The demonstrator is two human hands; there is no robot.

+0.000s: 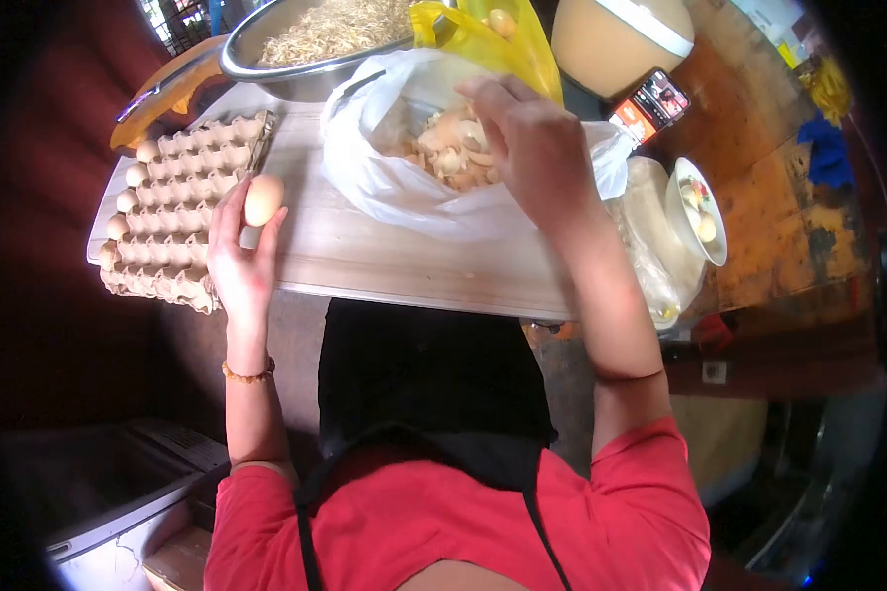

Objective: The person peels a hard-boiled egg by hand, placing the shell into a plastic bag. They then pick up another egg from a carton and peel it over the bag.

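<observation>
A light brown egg [264, 200] is held upright between the fingers and thumb of my left hand [238, 244], just right of the egg tray. That cardboard egg tray [192, 202] has several eggs along its left side, and its other cups hold none. My right hand [534, 133] is over a white plastic bag [365, 163], fingers bent together in a pinch; whether anything sits between them is hidden. Inside the open bag lies a heap of broken eggshells [453, 148], partly covered by my right hand.
Behind the bag stand a metal basin [241, 59] of pale sprouts or shreds and a yellow bag [532, 49] with an egg in it. To the right are a large tan container [621, 44], a phone [652, 106] and a white bowl [716, 236] with food.
</observation>
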